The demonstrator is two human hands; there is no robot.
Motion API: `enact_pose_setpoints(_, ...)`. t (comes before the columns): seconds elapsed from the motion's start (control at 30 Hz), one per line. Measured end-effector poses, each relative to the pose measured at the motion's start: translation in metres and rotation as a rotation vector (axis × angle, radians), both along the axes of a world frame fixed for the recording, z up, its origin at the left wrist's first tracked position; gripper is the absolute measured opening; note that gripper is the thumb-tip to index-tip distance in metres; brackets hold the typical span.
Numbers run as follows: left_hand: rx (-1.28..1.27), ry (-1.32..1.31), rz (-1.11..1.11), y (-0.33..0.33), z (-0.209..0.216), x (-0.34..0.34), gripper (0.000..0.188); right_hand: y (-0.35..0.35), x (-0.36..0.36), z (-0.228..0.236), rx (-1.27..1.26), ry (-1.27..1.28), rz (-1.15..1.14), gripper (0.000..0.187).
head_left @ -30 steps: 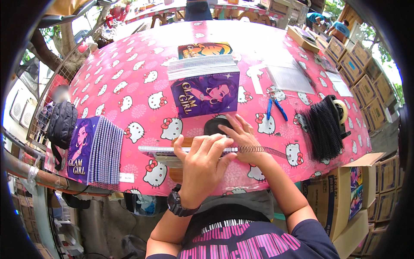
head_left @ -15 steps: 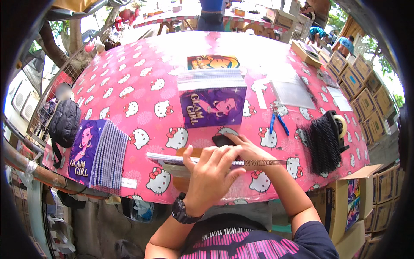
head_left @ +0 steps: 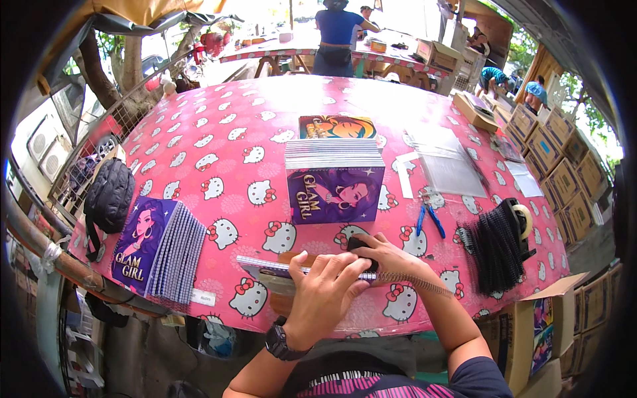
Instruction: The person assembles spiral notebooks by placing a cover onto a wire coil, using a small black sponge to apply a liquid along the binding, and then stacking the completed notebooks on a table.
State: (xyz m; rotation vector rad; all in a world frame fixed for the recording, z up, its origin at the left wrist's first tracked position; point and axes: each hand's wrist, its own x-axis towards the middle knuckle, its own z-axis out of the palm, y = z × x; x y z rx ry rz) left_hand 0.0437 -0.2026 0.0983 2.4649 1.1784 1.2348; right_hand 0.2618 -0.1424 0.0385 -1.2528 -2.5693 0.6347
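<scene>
My left hand [head_left: 324, 292] presses down on a notebook [head_left: 265, 268] lying at the near edge of the pink cat-print table [head_left: 219, 152]. A metal spiral coil [head_left: 415, 283] sticks out of the notebook's edge to the right. My right hand [head_left: 386, 257] holds the notebook and coil where they meet, its fingers over a black object [head_left: 361, 246]. A stack of purple notebooks [head_left: 335, 182] stands just beyond my hands.
A fanned stack of purple notebooks [head_left: 159, 247] lies at the near left, with a black bag [head_left: 108, 197] beside it. Blue pliers [head_left: 428, 220], a bundle of black coils [head_left: 496, 235], a tape roll [head_left: 524, 216] and clear sleeves [head_left: 448, 166] sit to the right. Cardboard boxes [head_left: 557, 159] and people stand beyond.
The view has tilted up, so hands and notebook sit lower in the picture. Less of the coil sticks out to the right. Both hands stay on the notebook.
</scene>
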Motion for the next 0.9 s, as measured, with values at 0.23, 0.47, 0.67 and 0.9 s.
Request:
enact_pose_setpoints(0.23, -0.030, 0.083, 0.113, 0.000, 0.003, -0.023, 0.026, -0.015, 0.016, 0.033, -0.254, 0.562, -0.257, 0.055)
enact_pose_setpoints(0.47, -0.058, 0.006, 0.087, 0.003, -0.007, -0.030, 0.045, -0.018, 0.000, 0.051, -0.266, 0.399, -0.253, 0.044)
enact_pose_setpoints(0.67, -0.091, -0.022, 0.100, 0.002, -0.003, -0.032, 0.055, -0.012, -0.007, 0.060, -0.162, 0.304, -0.229, 0.050)
enact_pose_setpoints(0.9, -0.029, -0.006, 0.180, 0.007, -0.003, -0.050, 0.056, 0.000, -0.019, 0.074, -0.178, 0.320, -0.091, 0.042)
